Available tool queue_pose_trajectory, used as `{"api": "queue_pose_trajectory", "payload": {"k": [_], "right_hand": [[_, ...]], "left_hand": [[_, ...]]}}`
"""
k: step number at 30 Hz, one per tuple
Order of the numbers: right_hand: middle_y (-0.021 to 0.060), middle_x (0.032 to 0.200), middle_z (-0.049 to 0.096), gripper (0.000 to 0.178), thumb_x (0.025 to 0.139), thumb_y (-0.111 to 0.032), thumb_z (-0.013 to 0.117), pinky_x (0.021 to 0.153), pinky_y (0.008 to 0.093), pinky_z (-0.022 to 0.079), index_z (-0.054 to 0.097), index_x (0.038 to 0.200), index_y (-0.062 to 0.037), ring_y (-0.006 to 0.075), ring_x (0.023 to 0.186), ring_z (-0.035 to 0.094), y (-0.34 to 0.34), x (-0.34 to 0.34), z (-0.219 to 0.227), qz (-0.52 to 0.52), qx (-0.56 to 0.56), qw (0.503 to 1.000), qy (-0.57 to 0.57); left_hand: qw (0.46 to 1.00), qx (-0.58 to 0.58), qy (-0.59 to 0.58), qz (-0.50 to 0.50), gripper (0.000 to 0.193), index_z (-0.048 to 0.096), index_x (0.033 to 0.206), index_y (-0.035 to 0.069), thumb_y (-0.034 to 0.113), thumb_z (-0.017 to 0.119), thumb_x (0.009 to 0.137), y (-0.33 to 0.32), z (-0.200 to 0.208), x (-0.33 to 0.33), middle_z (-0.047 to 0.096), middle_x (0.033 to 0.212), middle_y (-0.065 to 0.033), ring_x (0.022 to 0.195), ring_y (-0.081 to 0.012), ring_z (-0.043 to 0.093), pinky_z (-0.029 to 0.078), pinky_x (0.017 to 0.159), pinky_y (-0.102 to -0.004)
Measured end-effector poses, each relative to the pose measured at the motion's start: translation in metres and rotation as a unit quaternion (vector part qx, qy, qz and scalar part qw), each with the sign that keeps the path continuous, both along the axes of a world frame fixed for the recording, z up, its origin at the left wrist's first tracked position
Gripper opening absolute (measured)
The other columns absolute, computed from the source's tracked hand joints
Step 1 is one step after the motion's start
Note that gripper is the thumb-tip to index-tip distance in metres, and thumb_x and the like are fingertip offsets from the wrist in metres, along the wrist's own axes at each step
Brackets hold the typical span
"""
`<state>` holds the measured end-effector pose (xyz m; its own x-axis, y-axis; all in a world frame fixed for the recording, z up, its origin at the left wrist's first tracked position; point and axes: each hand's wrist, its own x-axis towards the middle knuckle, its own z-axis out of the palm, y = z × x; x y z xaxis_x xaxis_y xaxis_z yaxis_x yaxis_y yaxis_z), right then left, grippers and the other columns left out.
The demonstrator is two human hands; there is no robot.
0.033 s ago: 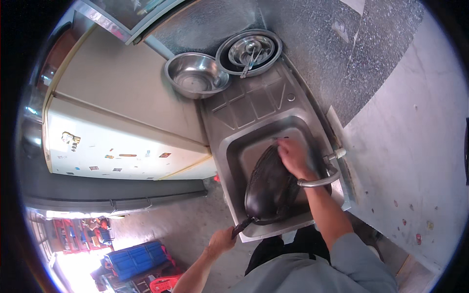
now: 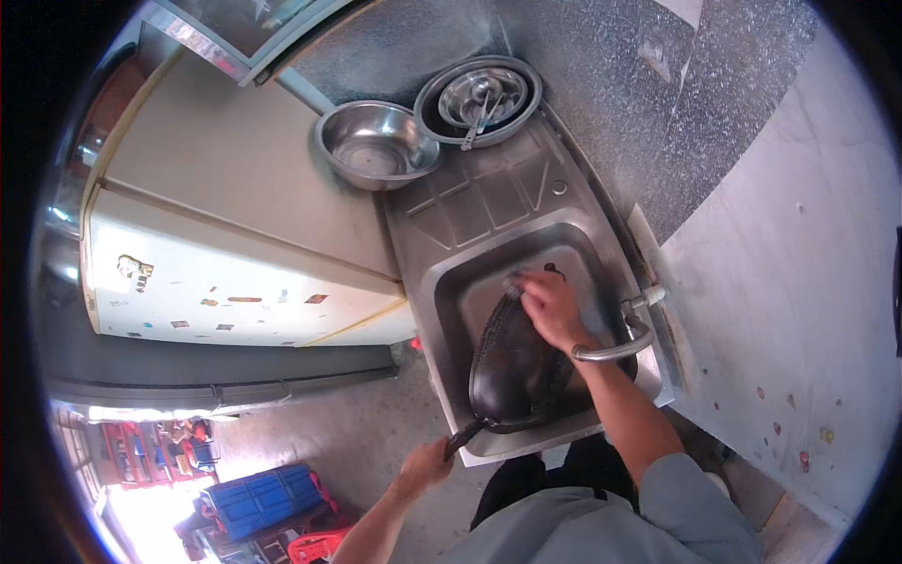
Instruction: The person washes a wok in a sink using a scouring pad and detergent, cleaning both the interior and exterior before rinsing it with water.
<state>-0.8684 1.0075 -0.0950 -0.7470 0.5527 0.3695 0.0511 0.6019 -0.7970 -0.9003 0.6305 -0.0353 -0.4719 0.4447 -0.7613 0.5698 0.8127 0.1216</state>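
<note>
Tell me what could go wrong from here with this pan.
The right hand works with its wrist close by the tap, so it might knock the spout.
The left hand steadies the pan only by its handle, so the pan could swivel or scrape the sink under pressure.

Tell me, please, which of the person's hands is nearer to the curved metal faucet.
The right hand: its wrist is by the faucet. The left hand is farther off, gripping the pan handle near a corner of the sink.
</note>
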Motion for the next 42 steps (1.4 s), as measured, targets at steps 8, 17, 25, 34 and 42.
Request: {"api": "queue_pose_trajectory", "payload": {"k": [8, 17, 25, 34, 42], "right_hand": [[0.0199, 0.105, 0.069, 0.023, 0.086, -0.008, 0.061, 0.093, 0.0430, 0.050, 0.070, 0.106, -0.0012, 0.0384, 0.104, 0.063, 0.050, 0.019, -0.079, -0.076, -0.141, 0.986, -0.051], [0.0167, 0.114, 0.069, 0.028, 0.090, -0.021, 0.060, 0.093, 0.0438, 0.050, 0.072, 0.111, -0.0067, 0.0374, 0.109, 0.063, 0.026, -0.017, -0.025, -0.007, -0.126, 0.988, -0.086], [0.0202, 0.115, 0.067, 0.033, 0.095, -0.022, 0.054, 0.097, 0.0453, 0.048, 0.069, 0.118, -0.0041, 0.0383, 0.111, 0.062, 0.054, -0.011, -0.111, -0.031, -0.216, 0.969, -0.118], [0.0044, 0.137, 0.055, 0.032, 0.084, -0.021, 0.063, 0.114, 0.0557, 0.027, 0.071, 0.113, -0.0103, 0.0255, 0.136, 0.042, -0.131, 0.070, 0.028, 0.256, 0.213, 0.942, -0.045], [0.0175, 0.141, 0.049, 0.038, 0.087, -0.005, 0.062, 0.108, 0.0556, 0.038, 0.064, 0.124, -0.0066, 0.0410, 0.131, 0.045, -0.075, 0.082, -0.008, -0.142, 0.004, 0.989, -0.049]], "left_hand": [[0.999, 0.038, -0.033, -0.013, 0.021, 0.060, 0.101, 0.009, 0.027, 0.059, 0.090, 0.024, 0.002, 0.001, 0.069, 0.086, -0.0218, 0.085, -0.0445, 0.066, 0.051, 0.074, -0.0562], [0.999, 0.013, -0.020, 0.030, 0.021, 0.060, 0.103, 0.011, 0.027, 0.062, 0.089, 0.006, 0.002, 0.002, 0.069, 0.085, -0.0220, 0.084, -0.0453, 0.066, 0.051, 0.074, -0.0571], [0.998, 0.043, -0.021, 0.029, 0.023, 0.058, 0.106, 0.010, 0.028, 0.061, 0.091, -0.001, -0.008, 0.001, 0.069, 0.085, -0.0224, 0.084, -0.0455, 0.066, 0.050, 0.072, -0.0583], [0.997, 0.052, -0.041, 0.034, 0.025, 0.058, 0.105, 0.007, 0.027, 0.063, 0.091, 0.004, -0.007, 0.000, 0.068, 0.088, -0.0230, 0.088, -0.0462, 0.065, 0.049, 0.075, -0.0559], [0.996, 0.084, -0.040, 0.013, 0.025, 0.060, 0.112, 0.009, 0.023, 0.058, 0.092, 0.012, -0.001, 0.001, 0.069, 0.090, -0.0248, 0.088, -0.0468, 0.065, 0.050, 0.076, -0.0583]]}}
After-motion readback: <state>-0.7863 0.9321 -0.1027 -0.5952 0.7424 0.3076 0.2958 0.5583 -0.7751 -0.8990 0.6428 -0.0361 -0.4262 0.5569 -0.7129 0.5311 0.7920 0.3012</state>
